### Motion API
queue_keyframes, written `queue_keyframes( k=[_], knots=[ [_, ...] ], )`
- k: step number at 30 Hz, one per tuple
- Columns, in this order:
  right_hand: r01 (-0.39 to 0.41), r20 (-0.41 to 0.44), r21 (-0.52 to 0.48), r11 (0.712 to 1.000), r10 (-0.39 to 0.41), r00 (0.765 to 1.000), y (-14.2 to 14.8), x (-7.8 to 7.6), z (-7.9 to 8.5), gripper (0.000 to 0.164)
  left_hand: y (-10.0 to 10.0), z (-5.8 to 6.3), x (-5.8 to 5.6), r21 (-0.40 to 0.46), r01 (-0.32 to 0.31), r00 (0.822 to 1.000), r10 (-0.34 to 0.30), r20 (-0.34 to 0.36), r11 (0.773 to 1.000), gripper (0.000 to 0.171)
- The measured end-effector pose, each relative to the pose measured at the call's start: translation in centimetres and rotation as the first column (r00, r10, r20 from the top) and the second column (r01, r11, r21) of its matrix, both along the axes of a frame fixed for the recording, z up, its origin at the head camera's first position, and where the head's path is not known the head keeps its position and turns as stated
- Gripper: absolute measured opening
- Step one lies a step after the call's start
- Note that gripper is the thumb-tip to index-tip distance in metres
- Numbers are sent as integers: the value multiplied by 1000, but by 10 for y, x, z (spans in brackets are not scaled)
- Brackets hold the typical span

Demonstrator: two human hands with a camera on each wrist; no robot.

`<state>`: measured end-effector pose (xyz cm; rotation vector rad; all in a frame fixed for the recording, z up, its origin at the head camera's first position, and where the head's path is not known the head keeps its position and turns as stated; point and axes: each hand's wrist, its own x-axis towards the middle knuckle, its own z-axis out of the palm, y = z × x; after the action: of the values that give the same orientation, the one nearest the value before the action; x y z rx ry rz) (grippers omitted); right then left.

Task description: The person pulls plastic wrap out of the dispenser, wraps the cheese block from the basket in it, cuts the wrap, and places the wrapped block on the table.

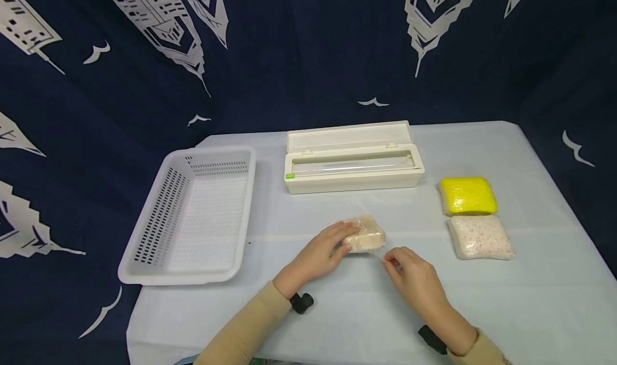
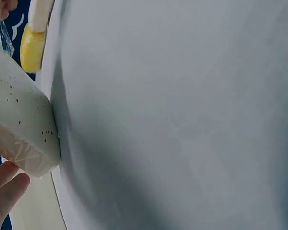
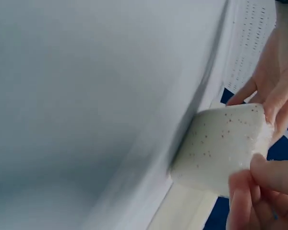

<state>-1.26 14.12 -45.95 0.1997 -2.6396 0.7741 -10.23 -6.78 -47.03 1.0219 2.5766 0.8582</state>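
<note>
A pale block with small red specks (image 1: pixel 365 235), wrapped in clear plastic film, stands on the table in front of me. Around its left end, my left hand (image 1: pixel 324 251) holds it with fingers on top and thumb on the near side. At the block's right end, my right hand (image 1: pixel 413 280) pinches a loose, gathered tail of plastic wrap (image 2: pixel 0 38) between thumb and index finger. In the right wrist view the speckled side (image 3: pixel 218 143) faces the camera, with the right fingertips close in front of it.
A white perforated basket (image 1: pixel 241 215) stands at the left. Behind the hands is a cream wrap dispenser (image 1: pixel 354 183), lid up, with a film roll inside. To the right lie a yellow wrapped block (image 1: pixel 467 195) and a speckled wrapped block (image 1: pixel 481 237).
</note>
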Motion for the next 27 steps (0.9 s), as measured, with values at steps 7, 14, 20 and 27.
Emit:
queue_keyframes(
  k=[7,14,20,27],
  knots=[
    [48,405,-313,949,88,910,0,6,22,15,4,2,-1,-23,-41,999,41,9,999,43],
    [128,505,-698,705,357,786,6,1,51,32,4,1,0,-31,-21,1000,21,8,999,45],
    [150,521,-686,712,337,784,14,-7,61,29,1,2,6,-75,13,1000,-14,-18,997,45],
    [-29,445,-466,884,263,856,13,-7,55,21,-2,0,19,-158,83,983,-107,-150,984,48]
  ],
)
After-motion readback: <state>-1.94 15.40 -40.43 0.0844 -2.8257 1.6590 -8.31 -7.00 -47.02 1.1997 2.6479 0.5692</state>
